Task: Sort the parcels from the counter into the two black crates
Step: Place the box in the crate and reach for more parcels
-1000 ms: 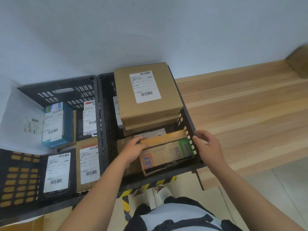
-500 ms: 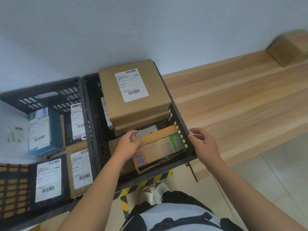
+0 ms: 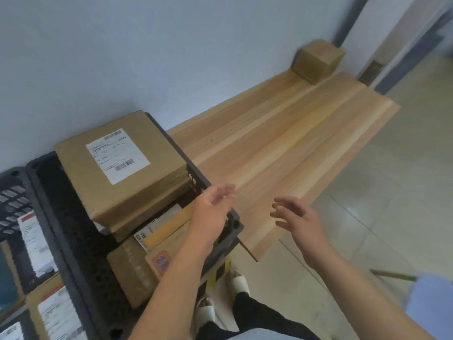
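Note:
The right black crate [image 3: 73, 231] holds a large brown carton [image 3: 117, 168] with a white label, stacked on others, and a smaller printed box [image 3: 166, 241] at its near end. The left black crate [image 3: 14, 190] shows labelled parcels at the frame's left edge. My left hand [image 3: 212, 212] hovers open over the right crate's near right corner, holding nothing. Out over the wooden counter's [image 3: 282, 148] near edge, my right hand [image 3: 297, 222] is open and empty. One brown cardboard box [image 3: 318, 60] sits at the counter's far end against the wall.
The wall runs behind the crates and counter. Tiled floor [image 3: 392, 192] lies to the right, with a doorway frame [image 3: 353, 18] beyond the far box. A light blue object [image 3: 431, 305] shows at the lower right. My feet in white slippers [image 3: 235, 283] stand below the crate.
My left hand has let go of the printed box and lifted out of the crate. My right hand has left the crate rim and moved right. The view has swung right.

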